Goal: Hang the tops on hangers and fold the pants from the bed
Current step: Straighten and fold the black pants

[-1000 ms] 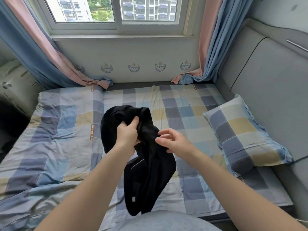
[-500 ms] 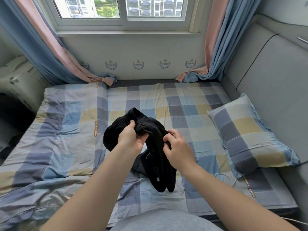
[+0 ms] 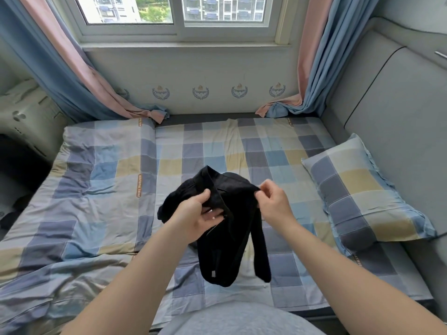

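Both forearms come in from the bottom of the frame and meet at centre, above the bed (image 3: 278,146). The left hand (image 3: 193,220) sits just left of centre, palm turned up, its fingers (image 3: 212,215) curled into a fold of the black garment (image 3: 232,240) and the thumb clamped down on top: a firm grip on bunched cloth. The right hand (image 3: 274,203), just right of centre and a touch higher, has thumb and forefinger nipped together on the garment's upper edge, with the other fingers loosely bent behind them.

Between the two hands the cloth is held up. A thick band of it juts toward the top of the frame, and two long dark lengths hang toward the lower middle, one showing a small pale tag (image 3: 212,273). Whether their ends touch the cover, I cannot tell.

Around it, a checked quilt (image 3: 96,180) lies rumpled across the left half of the bed. A matching pillow (image 3: 358,189) rests at the right edge against a grey padded panel (image 3: 399,117). Pink-and-blue curtains (image 3: 60,68) drop from both upper corners beside the window (image 3: 179,18).
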